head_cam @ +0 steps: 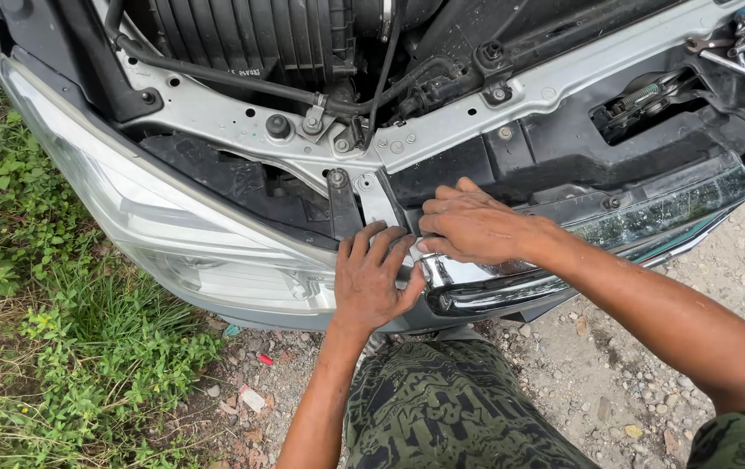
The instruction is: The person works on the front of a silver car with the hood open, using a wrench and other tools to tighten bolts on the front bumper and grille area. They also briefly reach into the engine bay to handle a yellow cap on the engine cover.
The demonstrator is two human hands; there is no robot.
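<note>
Seen from the head camera, a person crouches at the open front of a silver car, both hands working at the middle of the grille area. The left hand point(371, 280) lies flat, fingers spread, pressed against the silver-painted front bumper point(242, 278) just beside the inner end of a curved chrome trim strip point(485, 291); its grip is apart and clamps nothing. The right hand point(470, 226) rests curled over the top of that strip where it meets the black plastic grille mount point(563, 156); whether its fingers pinch the chrome or merely press on it cannot be told.

Doing this well looks to call for steady pressure from the flat hand, so the bumper does not flex, while the other hand keeps the strip's end lined up with its seat, eased rather than forced.

Above the hands runs the bare silver metal radiator support point(442, 130), with a black ribbed air duct point(242, 35) behind it. The clear headlight lens point(138, 217) sweeps away to the left. The ground is loose gravel and stones point(607, 382), with green weeds and grass point(51, 330) alongside, in daylight outdoors.
</note>
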